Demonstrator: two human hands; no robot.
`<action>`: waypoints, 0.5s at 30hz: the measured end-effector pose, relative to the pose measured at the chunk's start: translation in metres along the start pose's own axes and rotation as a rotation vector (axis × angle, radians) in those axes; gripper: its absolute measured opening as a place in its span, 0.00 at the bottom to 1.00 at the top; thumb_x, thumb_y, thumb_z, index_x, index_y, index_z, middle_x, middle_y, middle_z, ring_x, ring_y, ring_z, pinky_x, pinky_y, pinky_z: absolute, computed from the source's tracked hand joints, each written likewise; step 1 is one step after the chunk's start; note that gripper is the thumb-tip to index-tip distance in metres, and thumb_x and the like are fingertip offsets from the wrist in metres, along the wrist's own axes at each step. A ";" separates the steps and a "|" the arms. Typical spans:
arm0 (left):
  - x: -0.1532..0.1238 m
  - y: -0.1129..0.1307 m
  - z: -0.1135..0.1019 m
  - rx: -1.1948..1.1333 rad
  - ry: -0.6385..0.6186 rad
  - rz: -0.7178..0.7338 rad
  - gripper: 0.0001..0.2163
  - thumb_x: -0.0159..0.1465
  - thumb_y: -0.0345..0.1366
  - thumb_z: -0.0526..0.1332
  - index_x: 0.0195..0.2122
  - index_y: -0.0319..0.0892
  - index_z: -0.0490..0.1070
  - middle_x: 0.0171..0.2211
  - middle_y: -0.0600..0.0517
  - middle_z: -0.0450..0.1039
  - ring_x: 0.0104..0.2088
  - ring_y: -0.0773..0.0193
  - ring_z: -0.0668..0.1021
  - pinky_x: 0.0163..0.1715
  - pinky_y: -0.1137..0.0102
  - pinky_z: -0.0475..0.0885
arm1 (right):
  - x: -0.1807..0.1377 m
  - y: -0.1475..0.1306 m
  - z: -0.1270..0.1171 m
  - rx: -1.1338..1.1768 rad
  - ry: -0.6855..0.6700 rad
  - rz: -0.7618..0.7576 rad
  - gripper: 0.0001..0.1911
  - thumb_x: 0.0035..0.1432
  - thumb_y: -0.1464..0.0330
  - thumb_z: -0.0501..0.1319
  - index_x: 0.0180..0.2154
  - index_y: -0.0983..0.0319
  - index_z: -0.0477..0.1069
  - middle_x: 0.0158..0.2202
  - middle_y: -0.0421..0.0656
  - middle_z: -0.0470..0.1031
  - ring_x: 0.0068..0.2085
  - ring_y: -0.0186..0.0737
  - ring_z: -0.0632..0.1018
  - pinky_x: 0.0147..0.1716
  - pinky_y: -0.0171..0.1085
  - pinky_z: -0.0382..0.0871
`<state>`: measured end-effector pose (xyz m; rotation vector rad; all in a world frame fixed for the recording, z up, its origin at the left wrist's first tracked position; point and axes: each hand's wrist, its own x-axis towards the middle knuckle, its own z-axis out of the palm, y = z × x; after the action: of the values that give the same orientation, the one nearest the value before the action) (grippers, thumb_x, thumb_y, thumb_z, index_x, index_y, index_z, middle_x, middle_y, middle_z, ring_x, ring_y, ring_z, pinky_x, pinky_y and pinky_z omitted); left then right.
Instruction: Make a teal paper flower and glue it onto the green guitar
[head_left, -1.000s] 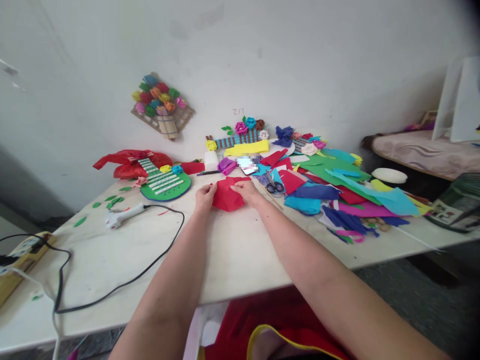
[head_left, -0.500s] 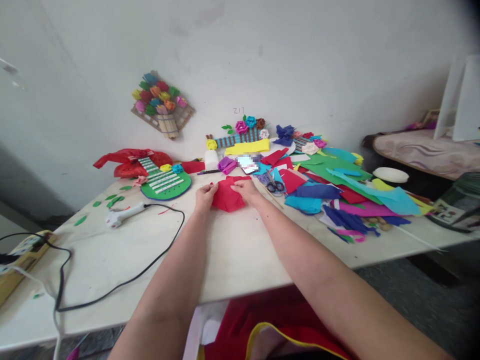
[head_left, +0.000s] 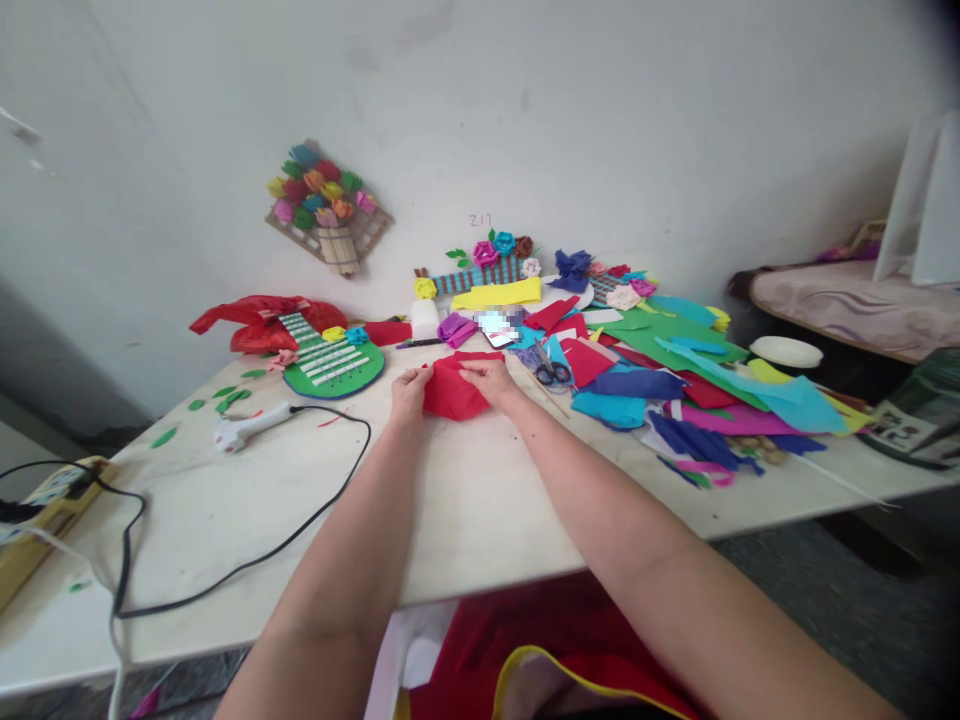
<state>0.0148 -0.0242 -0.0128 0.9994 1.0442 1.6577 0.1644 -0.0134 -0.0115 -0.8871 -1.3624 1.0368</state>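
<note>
A piece of red crepe paper (head_left: 454,392) is stretched between my two hands over the middle of the white table. My left hand (head_left: 411,392) pinches its left edge. On the other side, my right hand (head_left: 491,382) grips it near the upper right, fingers closed on the paper. Just beyond the hands lie a phone (head_left: 498,330) with a lit screen, a crumpled purple paper piece (head_left: 456,330) and a dark pen (head_left: 421,343). Scissors (head_left: 553,374) with dark handles rest to the right of my right hand.
A white glue gun (head_left: 251,428) lies left, its black cord (head_left: 300,541) looping across the table (head_left: 480,520). Behind it is a green guitar-shaped craft (head_left: 330,365). Coloured paper sheets (head_left: 697,350) pile up at right, near a large jar (head_left: 919,410). A power strip (head_left: 56,510) sits far left.
My right hand has shifted slightly left along the red paper's top edge. The left hand keeps its pinch, and the whole view has moved a little.
</note>
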 end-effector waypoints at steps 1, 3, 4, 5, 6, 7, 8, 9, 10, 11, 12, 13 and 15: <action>0.000 0.000 0.000 -0.012 0.000 -0.012 0.13 0.39 0.40 0.69 0.19 0.39 0.68 0.18 0.53 0.71 0.21 0.68 0.70 0.22 0.74 0.63 | -0.001 -0.001 0.001 0.029 -0.023 0.006 0.10 0.42 0.71 0.64 0.31 0.61 0.77 0.32 0.39 0.78 0.39 0.41 0.77 0.47 0.42 0.67; 0.000 0.001 0.001 -0.030 0.005 -0.037 0.13 0.39 0.40 0.69 0.19 0.39 0.68 0.18 0.53 0.71 0.21 0.67 0.71 0.21 0.73 0.63 | -0.003 -0.003 0.002 0.083 -0.073 0.011 0.11 0.42 0.73 0.64 0.33 0.60 0.78 0.33 0.40 0.78 0.39 0.40 0.77 0.46 0.41 0.68; 0.000 0.001 0.001 -0.034 0.011 -0.047 0.13 0.39 0.40 0.69 0.19 0.39 0.68 0.18 0.53 0.71 0.20 0.67 0.71 0.21 0.73 0.63 | -0.003 -0.004 0.002 0.095 -0.092 0.005 0.11 0.43 0.73 0.63 0.33 0.60 0.78 0.33 0.40 0.79 0.39 0.39 0.77 0.46 0.41 0.68; 0.001 0.000 0.001 -0.037 0.017 -0.053 0.13 0.39 0.39 0.69 0.19 0.39 0.68 0.18 0.53 0.71 0.20 0.67 0.71 0.21 0.73 0.63 | -0.004 -0.005 0.002 0.093 -0.105 -0.008 0.11 0.43 0.74 0.63 0.33 0.60 0.78 0.34 0.40 0.79 0.40 0.38 0.77 0.47 0.40 0.67; 0.001 0.000 0.001 -0.040 0.022 -0.057 0.13 0.39 0.39 0.69 0.19 0.39 0.67 0.17 0.54 0.70 0.19 0.68 0.70 0.20 0.73 0.62 | -0.004 -0.005 0.002 0.078 -0.113 -0.026 0.12 0.44 0.74 0.62 0.33 0.59 0.78 0.34 0.40 0.79 0.40 0.37 0.77 0.47 0.39 0.67; 0.001 0.000 0.001 -0.044 0.025 -0.059 0.13 0.39 0.39 0.69 0.19 0.39 0.67 0.17 0.54 0.69 0.19 0.68 0.70 0.20 0.74 0.62 | -0.004 -0.004 0.001 0.054 -0.118 -0.045 0.12 0.45 0.74 0.62 0.33 0.59 0.78 0.35 0.40 0.79 0.41 0.37 0.77 0.48 0.39 0.67; 0.002 0.000 0.001 -0.047 0.029 -0.062 0.13 0.39 0.39 0.69 0.19 0.39 0.67 0.16 0.54 0.69 0.18 0.68 0.69 0.20 0.74 0.62 | -0.004 -0.003 0.000 0.027 -0.123 -0.062 0.12 0.45 0.74 0.61 0.34 0.59 0.78 0.35 0.40 0.79 0.41 0.37 0.77 0.48 0.39 0.66; 0.002 0.000 0.001 -0.050 0.031 -0.065 0.13 0.39 0.39 0.69 0.19 0.39 0.67 0.16 0.54 0.68 0.18 0.68 0.69 0.20 0.74 0.61 | -0.003 -0.002 0.000 -0.002 -0.128 -0.079 0.13 0.46 0.74 0.60 0.34 0.58 0.78 0.36 0.40 0.79 0.41 0.37 0.77 0.48 0.39 0.66; 0.002 0.000 0.000 -0.053 0.034 -0.068 0.13 0.39 0.39 0.69 0.18 0.39 0.66 0.16 0.55 0.68 0.18 0.68 0.69 0.20 0.74 0.61 | -0.003 -0.001 -0.001 -0.029 -0.134 -0.092 0.13 0.46 0.74 0.60 0.34 0.58 0.78 0.36 0.39 0.79 0.41 0.37 0.77 0.48 0.40 0.66; 0.002 0.000 0.000 -0.056 0.036 -0.069 0.13 0.39 0.39 0.69 0.18 0.39 0.66 0.16 0.55 0.68 0.18 0.68 0.69 0.20 0.74 0.61 | -0.003 0.000 -0.002 -0.050 -0.139 -0.103 0.13 0.46 0.74 0.60 0.34 0.57 0.78 0.36 0.39 0.79 0.41 0.38 0.76 0.48 0.40 0.66; 0.002 0.000 0.000 -0.058 0.037 -0.071 0.12 0.39 0.39 0.69 0.18 0.39 0.66 0.16 0.54 0.68 0.18 0.68 0.69 0.20 0.74 0.61 | -0.003 0.001 -0.002 -0.065 -0.143 -0.108 0.13 0.46 0.74 0.59 0.34 0.57 0.78 0.36 0.39 0.79 0.41 0.38 0.77 0.48 0.41 0.66; 0.002 0.000 0.000 -0.061 0.037 -0.071 0.12 0.39 0.38 0.69 0.18 0.39 0.67 0.16 0.54 0.68 0.18 0.68 0.69 0.20 0.74 0.61 | -0.002 0.002 -0.003 -0.074 -0.145 -0.110 0.14 0.46 0.74 0.59 0.34 0.57 0.78 0.36 0.39 0.79 0.41 0.38 0.77 0.48 0.41 0.67; 0.001 0.001 0.000 -0.067 0.032 -0.072 0.12 0.39 0.38 0.69 0.18 0.39 0.67 0.16 0.54 0.68 0.18 0.68 0.69 0.19 0.74 0.61 | -0.003 0.002 -0.003 -0.080 -0.151 -0.108 0.14 0.47 0.74 0.59 0.35 0.57 0.78 0.36 0.39 0.79 0.40 0.39 0.77 0.47 0.41 0.67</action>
<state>0.0144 -0.0234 -0.0113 0.8846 1.0277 1.6440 0.1673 -0.0149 -0.0144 -0.7968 -1.5703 0.9878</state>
